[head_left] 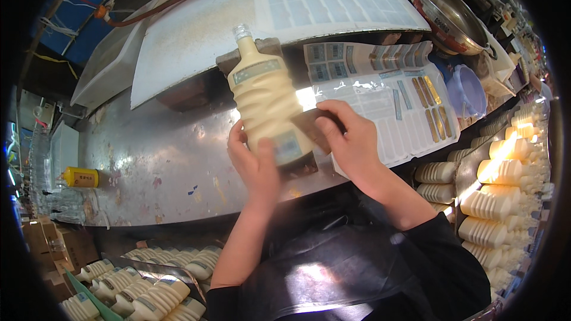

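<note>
A cream-coloured bottle (264,95) with wavy ridged sides and a clear neck lies on a dark support (270,46), its neck pointing away from me. Around its lower left side curls my left hand (257,163), the thumb blurred beside a grey-blue label (284,145) near the base. Another label band (257,71) sits at the bottle's shoulder. In my right hand (355,139), a dark brown flat piece (314,128) is gripped between thumb and fingers, its edge against or close to the bottle's right side. I cannot tell whether it touches.
A sheet of stickers (372,137) with gold and blue strips lies right of the bottle. Behind is a white board (196,41). A purple bucket (467,92) and a metal pan (443,12) stand right. A yellow bottle (80,177) lies left. Cream bottles (485,229) fill crates below both sides.
</note>
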A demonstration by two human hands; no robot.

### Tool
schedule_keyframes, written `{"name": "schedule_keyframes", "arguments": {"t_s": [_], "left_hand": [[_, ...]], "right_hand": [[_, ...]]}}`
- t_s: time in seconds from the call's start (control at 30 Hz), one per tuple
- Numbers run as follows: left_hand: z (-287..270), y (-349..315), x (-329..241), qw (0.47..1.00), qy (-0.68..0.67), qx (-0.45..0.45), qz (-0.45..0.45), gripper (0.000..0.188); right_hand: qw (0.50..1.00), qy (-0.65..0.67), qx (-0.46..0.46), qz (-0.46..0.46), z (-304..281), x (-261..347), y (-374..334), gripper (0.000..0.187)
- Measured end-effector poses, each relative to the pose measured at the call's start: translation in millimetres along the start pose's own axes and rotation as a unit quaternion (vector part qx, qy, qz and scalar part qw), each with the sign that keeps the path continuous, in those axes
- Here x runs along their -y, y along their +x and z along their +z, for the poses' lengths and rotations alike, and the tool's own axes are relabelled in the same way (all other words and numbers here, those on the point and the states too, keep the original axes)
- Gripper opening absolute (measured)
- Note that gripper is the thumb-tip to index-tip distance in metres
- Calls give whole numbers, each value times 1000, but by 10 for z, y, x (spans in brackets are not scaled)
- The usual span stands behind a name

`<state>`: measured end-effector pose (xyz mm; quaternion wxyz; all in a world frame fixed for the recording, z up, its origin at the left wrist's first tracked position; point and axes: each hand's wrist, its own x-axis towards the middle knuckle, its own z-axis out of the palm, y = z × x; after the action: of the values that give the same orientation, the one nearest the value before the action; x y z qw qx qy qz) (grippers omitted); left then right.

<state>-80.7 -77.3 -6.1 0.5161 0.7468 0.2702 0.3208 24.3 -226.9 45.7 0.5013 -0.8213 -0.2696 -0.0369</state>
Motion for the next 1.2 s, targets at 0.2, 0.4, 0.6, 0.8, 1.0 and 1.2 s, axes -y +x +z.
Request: {"name": "schedule_keyframes", "arguments": {"t_s": [0.2,0.4,0.6,0.8,1.0,1.2], "left_hand": [[-1,-40,7,999,-41,6,6,58],[-34,-48,-92,998,53,32,0,59],[-14,-68,-66,998,55,30,7,61],[-28,-65,-52,999,40,36,1,64],[-26,-56,-70,999,38,35,3,66],[-42,-48,-56,999,31,27,1,69]], "right_hand": [[972,173,113,117,84,-158,132,21],[957,7,212,196,38,280,290,74],[961,-2,209,182,47,284,331,69],[874,370,154,274,-49,-64,524,28],[914,329,138,192,35,227,483,30],[935,293,100,171,128,217,534,30]]}}
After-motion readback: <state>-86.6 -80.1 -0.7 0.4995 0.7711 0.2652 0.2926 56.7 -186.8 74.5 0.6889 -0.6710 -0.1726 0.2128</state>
